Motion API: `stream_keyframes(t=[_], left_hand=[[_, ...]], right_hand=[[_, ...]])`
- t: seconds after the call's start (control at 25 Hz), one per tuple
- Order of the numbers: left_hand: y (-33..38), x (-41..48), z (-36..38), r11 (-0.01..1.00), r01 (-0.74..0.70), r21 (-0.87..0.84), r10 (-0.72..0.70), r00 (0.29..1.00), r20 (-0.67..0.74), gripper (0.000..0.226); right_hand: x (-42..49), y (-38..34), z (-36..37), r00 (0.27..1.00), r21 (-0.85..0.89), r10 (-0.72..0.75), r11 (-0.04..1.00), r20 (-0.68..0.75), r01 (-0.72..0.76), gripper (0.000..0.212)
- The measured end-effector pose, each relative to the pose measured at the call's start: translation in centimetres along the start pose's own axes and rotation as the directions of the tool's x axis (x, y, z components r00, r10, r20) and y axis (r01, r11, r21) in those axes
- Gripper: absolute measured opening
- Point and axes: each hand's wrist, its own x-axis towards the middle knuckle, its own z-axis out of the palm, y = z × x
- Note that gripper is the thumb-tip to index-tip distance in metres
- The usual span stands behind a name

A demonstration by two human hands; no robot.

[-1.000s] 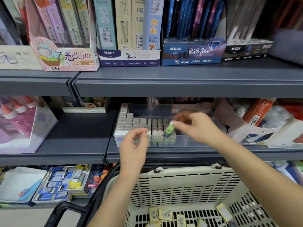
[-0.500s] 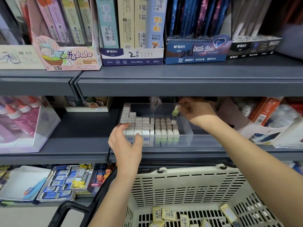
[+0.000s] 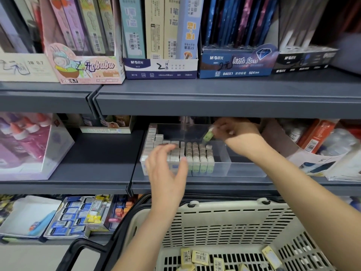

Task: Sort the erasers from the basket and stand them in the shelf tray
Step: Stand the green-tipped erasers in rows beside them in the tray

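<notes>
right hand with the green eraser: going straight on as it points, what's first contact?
Probably the rear eraser of the rightmost standing row in the clear tray, just below the green eraser that the right hand pinches. Depth is unclear.

Both hands at clear tray (image 3: 244,171) on mid shelf (image 3: 97,153)
R hand (image 3: 236,132) pinches green eraser (image 3: 208,135), tilted, just above back of standing rows (image 3: 197,153); L hand (image 3: 166,167) rests w/ fingers spread on front-left rows. Beige basket (image 3: 224,222) below, yellow erasers (image 3: 199,257) loose inside.
</notes>
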Motion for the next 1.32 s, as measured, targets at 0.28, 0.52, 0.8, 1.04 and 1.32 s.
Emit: stream_keyframes(t=[0.28,0.52,0.8,1.04,1.32], left_hand=[[1.0,-0.3,1.6,0.984,0.120,-0.128,-0.103,0.986,0.134,0.028],[-0.5,-0.4,1.1,0.955,0.249,-0.160,-0.227,0.963,0.144,0.031],[-0.9,-0.2,0.9,0.952,0.272,-0.138,-0.253,0.957,0.142,0.032],[-1.0,-0.1,0.7,0.952,0.268,-0.145,-0.247,0.958,0.147,0.034],[-0.8,-0.2,0.9,0.946,0.278,-0.166,-0.249,0.953,0.174,0.032]], right_hand=[[-1.8,-0.9,-0.1,0.958,0.232,-0.152,0.968,0.243,0.094,0.006],[1.5,1.7,0.6,0.969,-0.405,-0.017,0.907,0.247,0.119,0.023],[1.9,1.2,2.4,0.946,-0.609,-0.114,0.741,0.303,0.284,0.020],[2.3,0.8,2.3,0.952,-0.474,-0.021,0.864,0.304,0.171,0.013],[2.4,1.5,2.7,0.939,-0.433,0.035,0.892,0.343,0.125,0.022]])
